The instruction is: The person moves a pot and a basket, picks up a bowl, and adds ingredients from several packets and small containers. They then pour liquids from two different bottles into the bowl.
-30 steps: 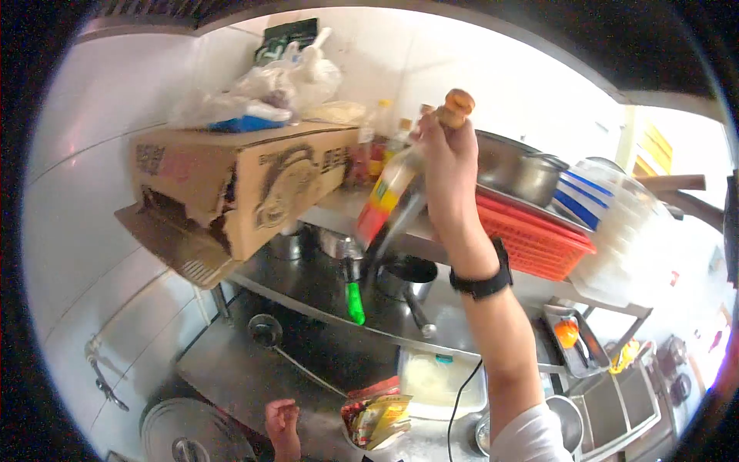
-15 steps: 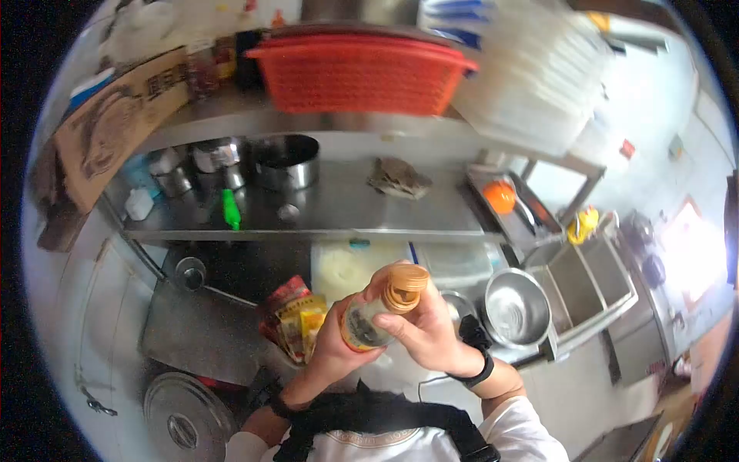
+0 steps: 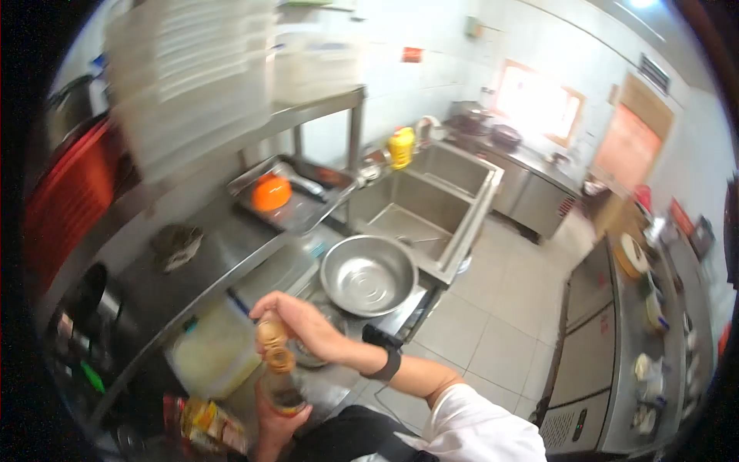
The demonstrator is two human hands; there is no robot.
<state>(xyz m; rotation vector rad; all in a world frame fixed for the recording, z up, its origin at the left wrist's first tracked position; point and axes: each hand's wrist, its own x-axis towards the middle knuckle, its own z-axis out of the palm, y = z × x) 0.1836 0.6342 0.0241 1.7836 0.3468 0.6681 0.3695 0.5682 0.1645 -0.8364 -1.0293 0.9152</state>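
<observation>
Steel kitchen: sink (image 3: 419,204) well beyond the fingers, bowl (image 3: 368,274) just past them. Below, upright bottle (image 3: 286,393); left hand (image 3: 275,423) wraps its base, right hand (image 3: 308,327) pinches cap (image 3: 271,333). Probably glass, slick, breakable; hold the body.

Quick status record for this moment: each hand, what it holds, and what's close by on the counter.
left hand: grips bottle low on its body, upright
right hand: closed on brown cap at the bottle's top
cap state: seated or lifted, cannot tell
nearby: steel bowl, white tub, packets
beyond: sink, yellow bottle
</observation>
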